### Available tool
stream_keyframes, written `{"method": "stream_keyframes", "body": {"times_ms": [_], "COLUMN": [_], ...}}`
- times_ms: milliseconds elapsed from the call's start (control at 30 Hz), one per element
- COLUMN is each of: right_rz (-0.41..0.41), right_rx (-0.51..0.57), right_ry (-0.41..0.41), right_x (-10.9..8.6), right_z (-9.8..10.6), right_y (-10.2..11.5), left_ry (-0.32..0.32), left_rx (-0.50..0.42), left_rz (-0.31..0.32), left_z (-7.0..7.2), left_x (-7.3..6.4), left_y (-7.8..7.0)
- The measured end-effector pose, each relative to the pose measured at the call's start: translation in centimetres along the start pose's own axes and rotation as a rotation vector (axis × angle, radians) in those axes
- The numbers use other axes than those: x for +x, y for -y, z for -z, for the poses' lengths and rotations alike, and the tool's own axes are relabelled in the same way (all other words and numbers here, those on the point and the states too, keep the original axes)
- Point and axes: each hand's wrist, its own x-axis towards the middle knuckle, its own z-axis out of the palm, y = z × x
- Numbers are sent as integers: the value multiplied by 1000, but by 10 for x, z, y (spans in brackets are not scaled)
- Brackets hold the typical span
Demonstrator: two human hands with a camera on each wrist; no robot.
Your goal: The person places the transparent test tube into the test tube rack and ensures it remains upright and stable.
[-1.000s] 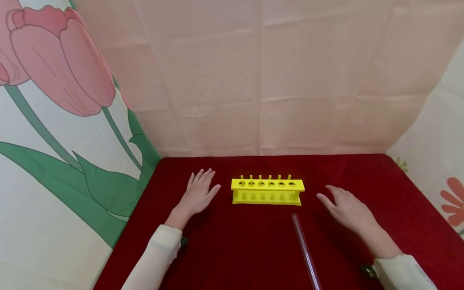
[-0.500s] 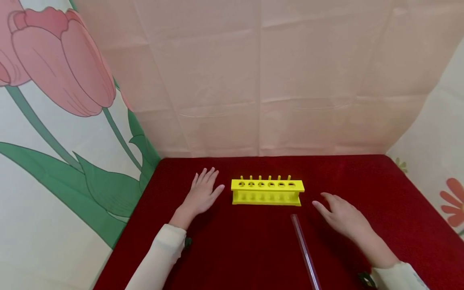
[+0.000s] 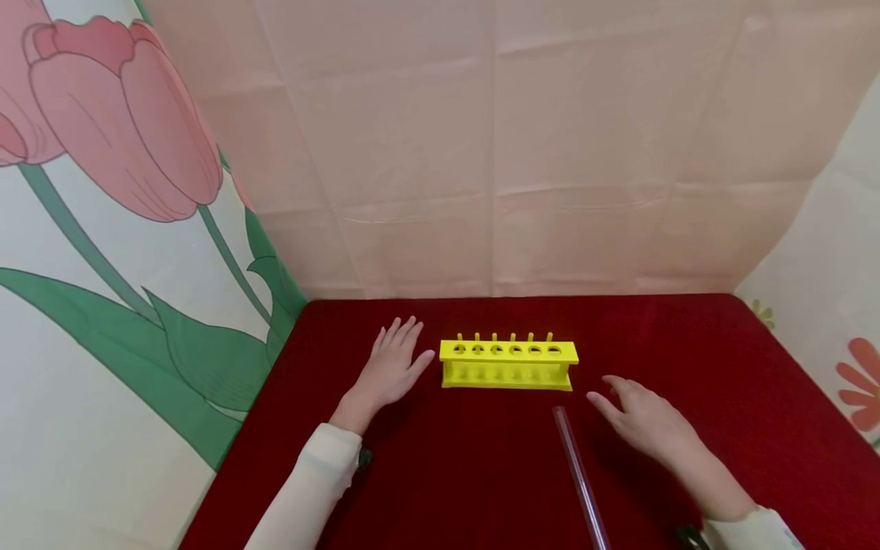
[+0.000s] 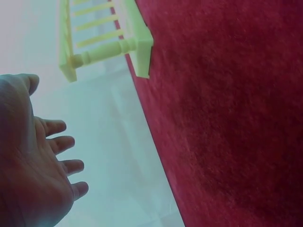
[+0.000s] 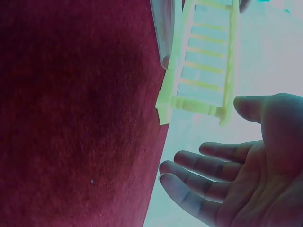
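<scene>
A yellow test tube rack with a row of holes and short pegs stands on the red cloth. To its left is my left hand, fingers spread and thumb tip close to the rack's end. My right hand is off the rack's right end, its fingers loosely bent and nothing in them. Between that hand and the rack's front lies a clear tube, running toward the near edge. In the right wrist view the tube overlaps the rack; the left wrist view shows the rack beyond my open palm.
The red cloth covers the table. A pale pink curtain hangs behind it. A tulip-printed sheet lines the left side, and a white flowered sheet the right.
My left hand has moved right, nearer the rack's left end. My right hand has come left and a little toward me. The rack and the tube have stayed in place.
</scene>
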Motion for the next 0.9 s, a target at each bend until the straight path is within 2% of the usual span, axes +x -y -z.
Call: {"method": "stream_keyframes", "body": {"times_ms": [300,567,900], "right_rz": [20,19,17], "right_rx": [-3,15,26], "right_ry": [14,62,77], "right_x": [-4,-6,-10], "right_z": [-2,-5,-11], "right_y": [8,16,25], "left_ry": [9,27,38], "left_rx": [12,-2,43], "left_rz": [-7,-10,-18], "left_z": [-2,-3,-11], "left_x": [3,3,10], "left_y": [-7,-16,-18]}}
